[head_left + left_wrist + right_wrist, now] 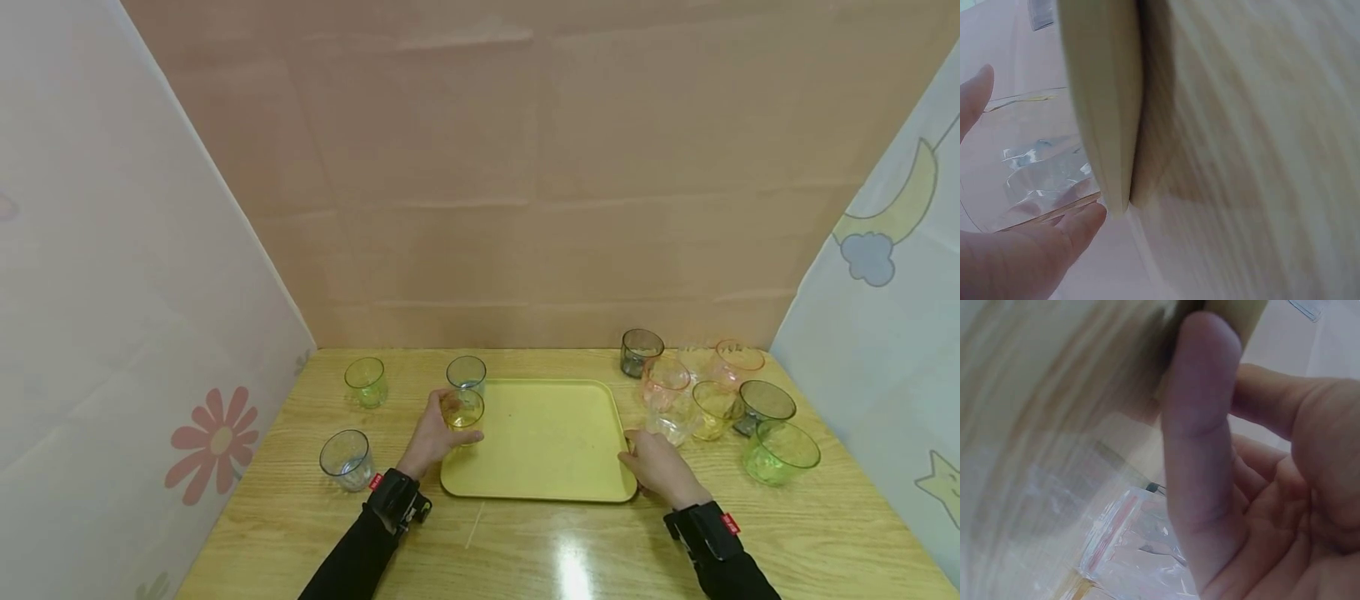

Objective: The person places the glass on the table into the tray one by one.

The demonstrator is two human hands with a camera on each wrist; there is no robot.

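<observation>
A yellow rectangular tray (555,442) lies on the wooden table. At its back left corner, my left hand (429,435) holds a yellow-tinted glass (463,410), thumb in front and fingers around the left side. In the left wrist view the see-through glass (1041,169) sits between thumb and finger, beside the tray's edge (1100,100). A blue-grey glass (467,372) stands just behind it. My right hand (662,468) pinches the tray's right edge near the front corner; the right wrist view shows a finger (1200,425) against that edge.
Right of the tray stand several glasses close together, among them a dark one (641,353), a pink one (666,379) and a green one (782,452). At left stand a green glass (366,383) and a clear dark-rimmed glass (348,460). A brown sheet (480,192) hangs behind the table.
</observation>
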